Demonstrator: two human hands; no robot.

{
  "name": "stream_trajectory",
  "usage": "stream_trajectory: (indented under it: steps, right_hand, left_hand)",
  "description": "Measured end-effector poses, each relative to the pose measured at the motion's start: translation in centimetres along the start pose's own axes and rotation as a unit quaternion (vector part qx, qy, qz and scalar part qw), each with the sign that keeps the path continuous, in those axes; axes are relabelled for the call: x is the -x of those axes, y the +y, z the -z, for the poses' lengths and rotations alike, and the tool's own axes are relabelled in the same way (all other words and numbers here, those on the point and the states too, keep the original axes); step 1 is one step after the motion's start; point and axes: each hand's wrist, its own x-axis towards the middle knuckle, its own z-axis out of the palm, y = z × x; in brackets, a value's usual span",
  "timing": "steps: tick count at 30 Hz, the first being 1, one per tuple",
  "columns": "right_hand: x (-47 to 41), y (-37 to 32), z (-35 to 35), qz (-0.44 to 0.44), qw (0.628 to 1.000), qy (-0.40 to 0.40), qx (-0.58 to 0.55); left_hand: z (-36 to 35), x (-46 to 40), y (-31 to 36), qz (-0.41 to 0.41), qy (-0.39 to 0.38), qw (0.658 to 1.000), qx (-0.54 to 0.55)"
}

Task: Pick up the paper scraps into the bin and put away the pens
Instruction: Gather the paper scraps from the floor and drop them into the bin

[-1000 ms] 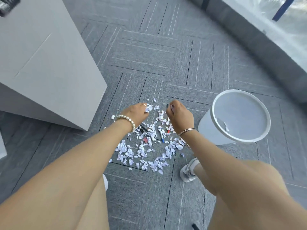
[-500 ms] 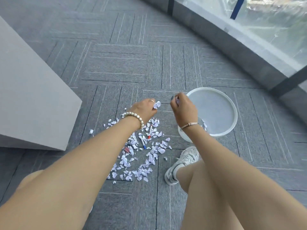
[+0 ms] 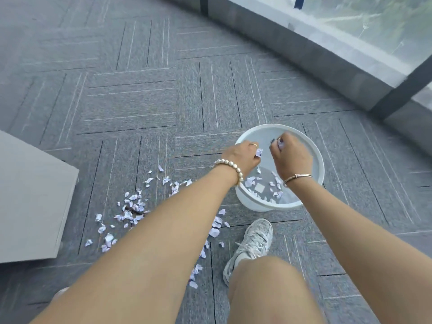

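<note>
Hovering over the bin [image 3: 313, 146], the left hand [image 3: 243, 155] and right hand [image 3: 292, 157] each pinch paper scraps [image 3: 259, 152] in a curled grip, best spread low inside the rim so nothing joins the floor litter [image 3: 133, 206] behind.

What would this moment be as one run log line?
left hand: holds scraps over bin | right hand: same | floor scraps: remain
</note>
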Motion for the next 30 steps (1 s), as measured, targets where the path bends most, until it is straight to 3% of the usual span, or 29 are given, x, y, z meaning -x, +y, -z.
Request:
stream_trajectory:
  steps: [4,10,14,24,30]
  right_hand:
    - [-0.9,2.4,-2.5,0.001,1.000,-0.013,-0.005]
    - [-1.7,6.0,-5.1,0.006,0.989,-0.129,0.071]
    - [-1.3,6.0,-4.5,-0.009,0.986,-0.146,0.083]
    - [-0.7,4.4,-2.1,0.016,0.995,-0.084,0.048]
    - [-0.6,-1.2,0.7,0.088,0.995,-0.039,0.023]
  left_hand:
    - [-2.0,-2.5,0.6,-0.007,0.014,1.000,0.002]
    - [-4.6,-4.0,0.0,-0.011,-0.011,0.999,-0.047]
    - [-5.1,-4.0,-0.1,-0.021,-0.018,0.999,-0.040]
    - [-3.2,-2.9,0.5,-0.033,0.001,0.999,-0.033]
    - [1.1,-0.3,-1.5,-0.022,0.049,0.998,-0.033]
